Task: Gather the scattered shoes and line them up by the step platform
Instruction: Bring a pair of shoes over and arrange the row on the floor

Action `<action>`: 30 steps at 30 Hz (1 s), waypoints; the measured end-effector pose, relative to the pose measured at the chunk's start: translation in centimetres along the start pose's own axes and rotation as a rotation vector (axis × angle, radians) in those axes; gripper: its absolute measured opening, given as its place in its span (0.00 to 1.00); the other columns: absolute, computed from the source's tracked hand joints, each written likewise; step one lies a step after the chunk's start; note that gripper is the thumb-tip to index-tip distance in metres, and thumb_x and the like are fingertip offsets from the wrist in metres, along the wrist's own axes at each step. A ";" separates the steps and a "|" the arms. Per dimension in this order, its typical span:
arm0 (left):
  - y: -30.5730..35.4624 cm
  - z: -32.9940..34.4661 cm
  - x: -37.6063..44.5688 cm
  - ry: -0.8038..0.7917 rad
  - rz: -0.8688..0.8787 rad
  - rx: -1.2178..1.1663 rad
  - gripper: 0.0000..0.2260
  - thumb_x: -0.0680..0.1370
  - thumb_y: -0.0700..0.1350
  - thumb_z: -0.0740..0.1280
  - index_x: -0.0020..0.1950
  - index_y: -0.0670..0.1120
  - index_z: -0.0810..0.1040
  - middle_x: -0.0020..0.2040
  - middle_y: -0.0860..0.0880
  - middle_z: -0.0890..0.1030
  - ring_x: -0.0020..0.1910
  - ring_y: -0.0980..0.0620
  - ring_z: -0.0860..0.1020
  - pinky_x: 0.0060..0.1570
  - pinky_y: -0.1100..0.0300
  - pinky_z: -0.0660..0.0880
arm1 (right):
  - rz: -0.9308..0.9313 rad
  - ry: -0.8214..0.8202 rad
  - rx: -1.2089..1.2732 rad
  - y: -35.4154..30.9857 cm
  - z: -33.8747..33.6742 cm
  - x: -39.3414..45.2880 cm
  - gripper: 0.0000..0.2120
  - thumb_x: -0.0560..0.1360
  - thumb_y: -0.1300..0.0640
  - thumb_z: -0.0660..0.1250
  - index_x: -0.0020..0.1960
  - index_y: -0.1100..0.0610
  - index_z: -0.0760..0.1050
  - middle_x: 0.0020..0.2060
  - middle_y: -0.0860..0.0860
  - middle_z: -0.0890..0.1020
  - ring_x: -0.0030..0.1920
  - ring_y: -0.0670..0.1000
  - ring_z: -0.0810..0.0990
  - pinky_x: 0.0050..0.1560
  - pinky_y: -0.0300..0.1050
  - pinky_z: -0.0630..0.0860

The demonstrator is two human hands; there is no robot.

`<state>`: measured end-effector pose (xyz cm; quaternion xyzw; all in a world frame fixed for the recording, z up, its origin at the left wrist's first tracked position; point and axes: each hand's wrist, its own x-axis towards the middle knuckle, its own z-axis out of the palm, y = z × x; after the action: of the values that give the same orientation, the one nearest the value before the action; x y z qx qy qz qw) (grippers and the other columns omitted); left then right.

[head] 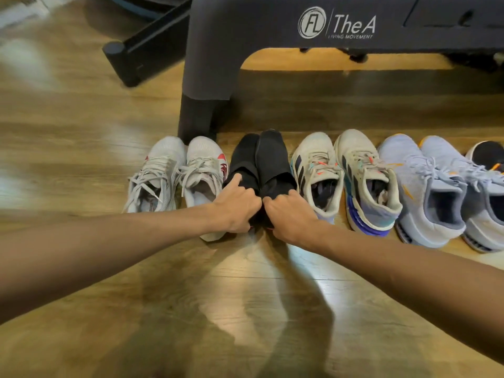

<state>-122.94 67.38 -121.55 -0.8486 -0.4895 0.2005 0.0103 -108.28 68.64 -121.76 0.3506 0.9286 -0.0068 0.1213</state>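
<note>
Two black shoes (259, 162) sit side by side on the wood floor (245, 309), toes pointing at the step platform (231, 36). The left hand (237, 205) has its fingers curled around the heel end of the left black shoe. The right hand (289, 214) grips the heel end of the right black shoe the same way. Holding both heels at once probably lets the person push the pair in together so they stay even.

The black pair sits in a gap in the row. Just to its left is a white pair with red marks (177, 173), with toes right by the platform's dark leg (196, 118). Just to its right is a cream pair with dark stripes (346, 175). Next comes a pale blue pair (425, 186). One more dark shoe (488, 156) peeks in at the right edge of the view.

All the toes point the same way, toward the platform, so the row looks neat. I think the job is almost done.

A black bar with a round end (131, 55) lies on the floor to the left of the platform.
</note>
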 end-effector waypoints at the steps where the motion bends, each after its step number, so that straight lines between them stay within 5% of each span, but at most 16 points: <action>1: -0.1 -0.1 0.2 -0.015 -0.002 0.001 0.11 0.72 0.51 0.66 0.37 0.48 0.66 0.35 0.49 0.74 0.35 0.47 0.77 0.62 0.47 0.61 | -0.001 -0.010 0.009 0.0 0.1 0.3 0.11 0.75 0.56 0.64 0.56 0.56 0.70 0.50 0.54 0.80 0.50 0.57 0.79 0.45 0.48 0.62; 6: -0.8 -0.3 0.8 -0.073 -0.033 -0.089 0.17 0.70 0.50 0.66 0.31 0.49 0.59 0.30 0.51 0.64 0.27 0.51 0.62 0.56 0.47 0.63 | 0.002 -0.039 -0.004 -0.1 0.3 1.2 0.07 0.76 0.56 0.64 0.53 0.55 0.75 0.50 0.55 0.81 0.47 0.57 0.81 0.41 0.47 0.66; 10: -0.8 -0.5 0.4 -0.073 -0.030 -0.047 0.18 0.71 0.52 0.66 0.32 0.48 0.58 0.37 0.47 0.74 0.34 0.46 0.71 0.56 0.47 0.63 | 0.076 -0.103 0.024 -0.1 0.2 1.6 0.09 0.77 0.56 0.64 0.57 0.56 0.75 0.53 0.55 0.80 0.52 0.58 0.81 0.40 0.47 0.67; 13: -0.7 -0.6 0.1 -0.050 -0.040 -0.014 0.12 0.73 0.54 0.65 0.42 0.46 0.73 0.46 0.44 0.80 0.43 0.42 0.79 0.57 0.46 0.64 | 0.143 -0.164 0.025 0.4 -0.1 2.2 0.12 0.77 0.57 0.64 0.60 0.57 0.74 0.57 0.55 0.78 0.57 0.59 0.79 0.42 0.48 0.68; 16: -0.7 -0.1 0.1 -0.035 0.006 0.025 0.15 0.74 0.54 0.66 0.51 0.43 0.77 0.49 0.43 0.80 0.46 0.41 0.79 0.58 0.46 0.65 | 0.161 -0.203 -0.024 1.0 -0.3 2.3 0.12 0.76 0.58 0.64 0.59 0.56 0.75 0.56 0.55 0.78 0.55 0.59 0.80 0.41 0.48 0.68; 25: -0.1 1.0 -0.4 0.091 -0.011 -0.025 0.11 0.73 0.51 0.68 0.47 0.44 0.76 0.44 0.44 0.81 0.41 0.43 0.80 0.51 0.49 0.65 | 0.180 -0.346 0.237 -0.4 -1.1 2.8 0.10 0.74 0.55 0.66 0.50 0.55 0.65 0.44 0.53 0.68 0.41 0.53 0.69 0.42 0.47 0.68; 30: -0.2 0.7 -0.6 0.046 -0.091 -0.100 0.10 0.73 0.49 0.67 0.50 0.44 0.76 0.47 0.44 0.82 0.46 0.42 0.80 0.60 0.49 0.64 | 0.170 -0.325 0.345 0.2 -0.4 1.3 0.08 0.75 0.55 0.65 0.47 0.57 0.67 0.50 0.58 0.77 0.46 0.58 0.76 0.41 0.45 0.68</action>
<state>-123.61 66.79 -121.99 -0.8294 -0.5365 0.1555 -0.0119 -109.21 69.66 -121.69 0.4372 0.8493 -0.2112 0.2074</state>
